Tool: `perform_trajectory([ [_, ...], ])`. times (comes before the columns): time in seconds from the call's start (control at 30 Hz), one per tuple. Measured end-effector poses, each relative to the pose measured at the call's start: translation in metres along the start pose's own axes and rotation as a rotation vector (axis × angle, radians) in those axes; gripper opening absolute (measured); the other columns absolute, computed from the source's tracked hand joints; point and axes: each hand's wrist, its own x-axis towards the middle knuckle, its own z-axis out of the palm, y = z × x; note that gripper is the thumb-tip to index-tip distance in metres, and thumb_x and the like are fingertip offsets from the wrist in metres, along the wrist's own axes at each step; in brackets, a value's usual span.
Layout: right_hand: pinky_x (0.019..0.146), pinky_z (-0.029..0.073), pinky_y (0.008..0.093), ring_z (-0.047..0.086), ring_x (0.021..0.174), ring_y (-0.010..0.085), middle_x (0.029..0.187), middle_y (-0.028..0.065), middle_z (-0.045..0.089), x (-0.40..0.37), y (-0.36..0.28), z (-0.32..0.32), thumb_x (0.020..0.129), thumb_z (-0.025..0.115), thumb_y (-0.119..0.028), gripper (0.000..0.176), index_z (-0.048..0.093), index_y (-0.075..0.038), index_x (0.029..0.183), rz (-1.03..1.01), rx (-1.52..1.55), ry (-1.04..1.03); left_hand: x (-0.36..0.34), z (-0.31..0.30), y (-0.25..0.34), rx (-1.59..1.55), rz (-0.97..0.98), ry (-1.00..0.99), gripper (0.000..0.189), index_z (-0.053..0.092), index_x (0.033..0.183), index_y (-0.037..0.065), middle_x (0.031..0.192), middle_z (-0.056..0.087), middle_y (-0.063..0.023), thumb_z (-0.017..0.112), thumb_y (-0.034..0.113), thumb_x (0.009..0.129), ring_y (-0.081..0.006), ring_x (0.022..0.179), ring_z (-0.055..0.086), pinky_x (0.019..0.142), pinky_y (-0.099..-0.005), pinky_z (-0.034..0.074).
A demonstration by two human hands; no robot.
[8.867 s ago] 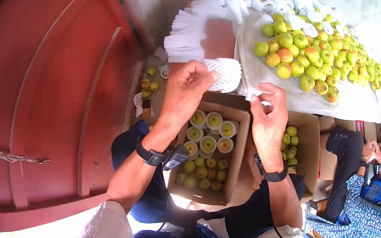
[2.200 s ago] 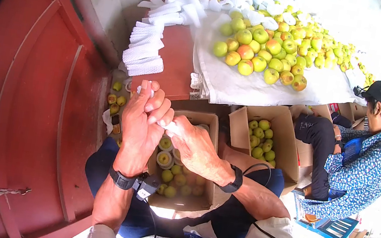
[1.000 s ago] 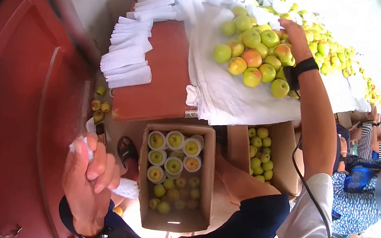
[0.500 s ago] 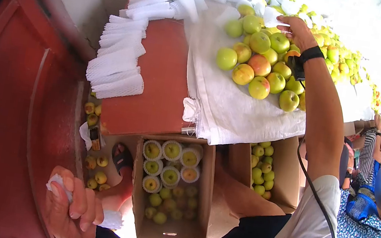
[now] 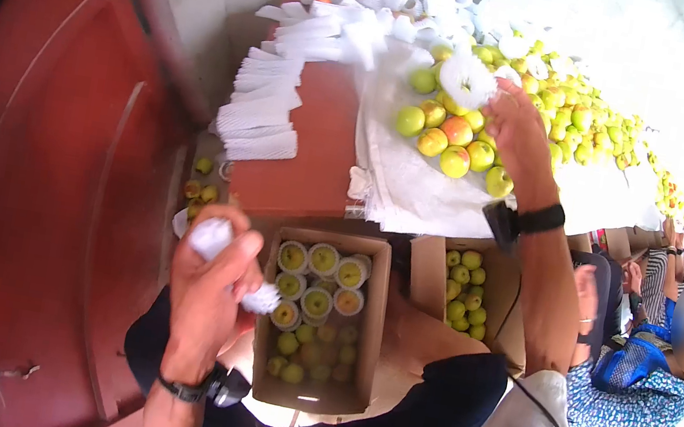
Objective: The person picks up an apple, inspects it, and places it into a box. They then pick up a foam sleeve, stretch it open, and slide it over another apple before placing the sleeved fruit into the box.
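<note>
My left hand [image 5: 215, 283] is closed around a crumpled white foam net sleeve [image 5: 211, 238], whose other end pokes out below the fingers, near the cardboard box. Over the apples on the table, my right hand [image 5: 523, 135] has its fingers at the edge of an apple in a white foam net [image 5: 467, 81]; motion blurs it. Loose green and reddish apples [image 5: 454, 161] lie just below that hand on a white cloth [image 5: 398, 196]. In the open cardboard box [image 5: 308, 398] sit several apples in foam nets [image 5: 316, 302], with bare apples [image 5: 293, 372] beside them.
Fanned foam net sleeves [image 5: 260, 107] lie on the red table [image 5: 321, 121]. Another cardboard box [image 5: 511, 330] holds bare apples. A red door [image 5: 45, 167] stands at the left. Other people [image 5: 644, 395] sit along the table at right; more apples [image 5: 581, 117] are heaped behind.
My left hand has risen and moved right, to the box edge, still with the foam sleeve. My right hand has lifted a foam-netted apple from the pile. The view has shifted.
</note>
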Motion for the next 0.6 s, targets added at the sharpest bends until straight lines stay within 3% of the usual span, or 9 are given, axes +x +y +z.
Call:
perform_trajectory([
  [0.07, 0.068, 0.047, 0.0250, 0.059, 0.089, 0.0120, 0.104, 0.0065, 0.064, -0.044, -0.042, 0.031, 0.090, 0.060, -0.002, 0.036, 0.064, -0.003, 0.125, 0.230, 0.261, -0.003, -0.002, 0.006, 0.001, -0.019, -0.037, 0.011, 0.013, 0.060, 0.102, 0.005, 0.072, 0.051, 0.0027, 0.068, 0.005, 0.092, -0.0045, 0.055, 0.042, 0.054, -0.0238, 0.037],
  [0.1, 0.068, 0.047, 0.0250, 0.059, 0.089, 0.0120, 0.104, 0.0065, 0.064, -0.063, -0.063, 0.046, 0.090, 0.060, -0.002, 0.036, 0.064, -0.003, 0.125, 0.241, 0.272, -0.017, -0.001, 0.005, -0.003, -0.012, -0.036, -0.006, 0.014, 0.064, 0.106, 0.005, 0.074, 0.052, 0.0032, 0.069, 0.007, 0.092, -0.0033, 0.055, 0.041, 0.053, -0.0226, 0.036],
  [0.2, 0.063, 0.042, 0.0235, 0.054, 0.080, 0.0072, 0.097, 0.0040, 0.061, -0.097, -0.113, 0.087, 0.092, 0.056, -0.004, 0.042, 0.056, 0.000, 0.134, 0.356, 0.363, -0.096, 0.010, 0.012, -0.002, 0.204, -0.022, -0.029, 0.031, 0.065, 0.125, 0.003, 0.094, 0.068, -0.0037, 0.066, 0.017, 0.097, -0.0030, 0.053, 0.039, 0.055, -0.0219, 0.037],
  [0.27, 0.066, 0.042, 0.0201, 0.053, 0.074, 0.0064, 0.104, 0.0025, 0.064, -0.126, -0.144, 0.103, 0.091, 0.058, -0.005, 0.051, 0.051, -0.002, 0.142, 0.296, 0.157, -0.279, 0.005, 0.014, 0.001, 0.248, 0.012, -0.069, 0.037, 0.064, 0.129, 0.002, 0.106, 0.071, -0.0091, 0.066, 0.022, 0.098, -0.0033, 0.054, 0.039, 0.054, -0.0219, 0.037],
  [0.3, 0.065, 0.043, 0.0200, 0.054, 0.072, 0.0064, 0.101, 0.0022, 0.064, -0.137, -0.148, 0.109, 0.089, 0.058, -0.002, 0.053, 0.050, -0.001, 0.142, 0.288, 0.178, -0.297, 0.005, 0.014, 0.001, 0.251, 0.007, -0.111, 0.040, 0.063, 0.132, 0.002, 0.086, 0.068, -0.0036, 0.065, 0.026, 0.099, -0.0034, 0.053, 0.038, 0.052, -0.0220, 0.035],
  [0.4, 0.064, 0.045, 0.0205, 0.055, 0.072, 0.0064, 0.100, 0.0024, 0.064, -0.157, -0.152, 0.124, 0.090, 0.058, 0.001, 0.054, 0.049, -0.001, 0.143, 0.283, 0.252, -0.348, 0.004, 0.001, -0.007, 0.271, -0.055, -0.272, 0.041, 0.066, 0.130, 0.004, 0.087, 0.064, 0.0022, 0.067, 0.029, 0.098, -0.0022, 0.056, 0.041, 0.050, -0.0214, 0.035],
  [0.47, 0.064, 0.047, 0.0211, 0.056, 0.073, 0.0064, 0.103, 0.0039, 0.065, -0.157, -0.144, 0.131, 0.090, 0.058, 0.002, 0.055, 0.048, -0.001, 0.144, 0.289, 0.278, -0.366, 0.005, 0.001, -0.006, 0.260, -0.065, -0.279, 0.041, 0.066, 0.131, 0.004, 0.085, 0.061, 0.0030, 0.066, 0.029, 0.099, -0.0025, 0.056, 0.041, 0.051, -0.0215, 0.034],
  [0.53, 0.068, 0.046, 0.0218, 0.056, 0.080, 0.0063, 0.106, 0.0018, 0.063, -0.159, -0.139, 0.135, 0.090, 0.057, 0.003, 0.050, 0.053, -0.004, 0.139, 0.315, 0.328, -0.372, 0.006, 0.002, -0.006, 0.161, -0.089, -0.347, 0.043, 0.062, 0.133, 0.000, 0.060, 0.044, 0.0074, 0.062, 0.028, 0.101, -0.0038, 0.052, 0.039, 0.049, -0.0228, 0.029],
  [0.6, 0.071, 0.045, 0.0213, 0.056, 0.084, 0.0057, 0.109, 0.0014, 0.062, -0.159, -0.124, 0.138, 0.089, 0.057, 0.002, 0.050, 0.053, -0.005, 0.139, 0.292, 0.336, -0.378, 0.003, 0.003, -0.002, 0.133, -0.111, -0.369, 0.040, 0.064, 0.132, 0.002, 0.065, 0.051, 0.0062, 0.062, 0.028, 0.102, -0.0037, 0.052, 0.039, 0.049, -0.0217, 0.031],
])
